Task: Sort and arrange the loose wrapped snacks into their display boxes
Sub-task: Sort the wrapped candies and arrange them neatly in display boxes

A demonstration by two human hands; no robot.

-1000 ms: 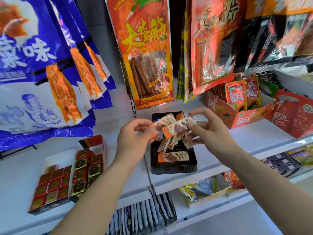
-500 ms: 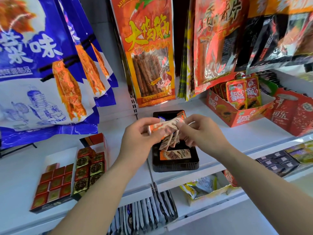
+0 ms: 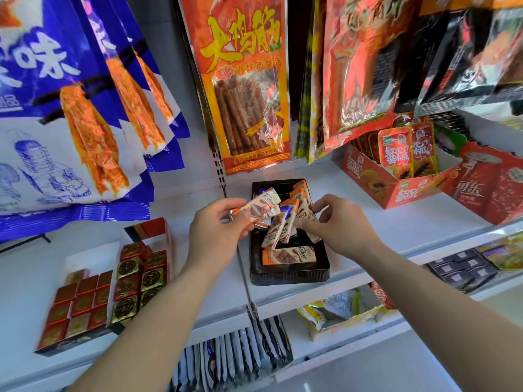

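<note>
1. Far out to the left of the left hand, large blue bags (image 3: 56, 108) hang over the white shelf (image 3: 396, 230).
2. Below them, left of the left forearm, an open box of red and gold squares (image 3: 85, 304) sits on the shelf.
3. The left hand (image 3: 218, 230) has its thumb and fingers curled. It pinches a small bundle of held snacks (image 3: 261, 207) by one end. Their wrappers are tan and orange, and they stick out toward the right hand, above the rear half of the box.
4. Above the gap between the hands hangs an orange bag (image 3: 243, 89) with brown sticks showing through its window.
5. Between and just beyond the hands, the black display box (image 3: 288, 277) lies on the shelf. Leaning snacks (image 3: 278, 230) stand tilted in its middle, one flat snack (image 3: 288, 254) lies across the near end, and more orange-edged ones stand at the far right corner.
6. The right hand (image 3: 339, 224) reaches over the box's right edge with fingers curled. Its fingertips grip the right-most of the leaning snacks.
7. Beyond and to the right of the right hand, a red carton (image 3: 396, 190) holds upright red sachets (image 3: 396, 147).
8. Lower, right of the right forearm, dark small packs (image 3: 458, 270) lie in rows on the shelf edge.
</note>
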